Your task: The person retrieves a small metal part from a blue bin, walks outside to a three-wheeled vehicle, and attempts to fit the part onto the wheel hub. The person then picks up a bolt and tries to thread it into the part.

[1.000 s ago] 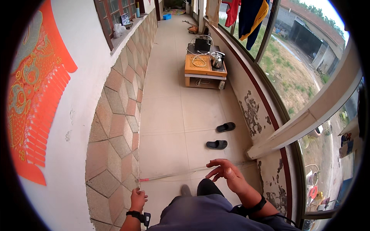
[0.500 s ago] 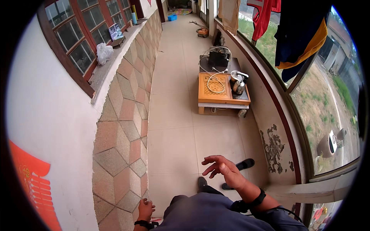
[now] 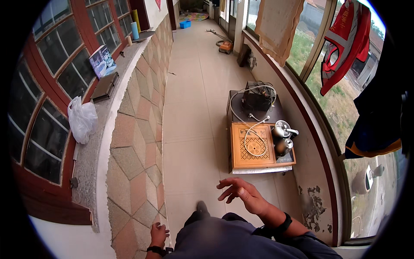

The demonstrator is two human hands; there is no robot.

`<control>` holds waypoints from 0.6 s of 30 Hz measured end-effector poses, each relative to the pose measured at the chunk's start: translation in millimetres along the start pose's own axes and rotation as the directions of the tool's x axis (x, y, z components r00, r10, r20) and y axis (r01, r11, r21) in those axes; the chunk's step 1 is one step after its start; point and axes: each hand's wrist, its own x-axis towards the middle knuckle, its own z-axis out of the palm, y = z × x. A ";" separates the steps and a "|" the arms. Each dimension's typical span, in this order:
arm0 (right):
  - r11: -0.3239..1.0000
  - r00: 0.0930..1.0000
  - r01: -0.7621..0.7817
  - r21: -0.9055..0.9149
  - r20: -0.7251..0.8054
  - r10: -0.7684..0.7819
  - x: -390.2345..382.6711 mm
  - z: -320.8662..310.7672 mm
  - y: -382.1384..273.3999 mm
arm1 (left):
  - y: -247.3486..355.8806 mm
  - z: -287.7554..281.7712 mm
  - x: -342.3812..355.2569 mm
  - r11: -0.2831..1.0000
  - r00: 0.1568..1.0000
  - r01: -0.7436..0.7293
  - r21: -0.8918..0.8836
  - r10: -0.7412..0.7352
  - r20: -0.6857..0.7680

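Left hand point(image 3: 159, 234): down low on our left, fingers loosely bent and parted, not gripping anything we can see, just beside the tile wall point(image 3: 133, 164).
Right hand point(image 3: 248, 196): held out over the floor point(image 3: 185, 164), palm unclenched, fingers apart and a bit hooked, nothing in it.
Shoe point(image 3: 202, 207): one dark toe of ours pokes out between the hands.
Tray point(image 3: 237, 146): our right hand's nearest neighbour, ahead of it and a bit right, orange wood with a carved round pattern; we see clear space between.
Kettle point(image 3: 283, 146): shiny, on the tray's dark right side, and a pot point(image 3: 282, 127) sits just behind it.
Cord point(image 3: 245, 141): white, looped across the tray's carving.
Black box point(image 3: 255, 98): behind the tray on a dark table point(image 3: 277, 111), wires bunched at its right.
Sill point(image 3: 105, 116): up on our left; a white bag point(image 3: 82, 120), then a dark case point(image 3: 105, 87), then a picture point(image 3: 102, 62) leaning by the window.
Vest point(image 3: 347, 41): red, hung on our right, with a tan cloth point(image 3: 279, 28) farther along.
Vacuum point(image 3: 225, 46): orange, way down the floor.
Bin point(image 3: 185, 24): blue, farther still, by a colourful mat point(image 3: 197, 17).
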 end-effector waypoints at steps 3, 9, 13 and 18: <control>0.999 0.999 0.033 0.023 -0.018 -0.033 85.8 -33.5 -25.6 | 132.9 19.8 63.3 0.988 0.987 -0.156 0.008 0.156 0.046; 1.000 0.993 0.005 -0.010 -0.122 -0.007 271.8 -137.4 -20.2 | 357.3 119.8 212.1 0.901 0.896 -0.430 0.058 0.418 0.151; 0.999 0.994 -0.004 0.036 -0.105 0.008 413.9 -207.4 -27.6 | 446.5 157.4 288.9 0.958 0.954 -0.285 0.031 0.281 0.103; 0.998 0.999 0.015 0.065 -0.044 -0.012 598.7 -300.6 -64.4 | 563.0 178.5 325.9 0.996 0.996 -0.088 0.022 0.088 -0.002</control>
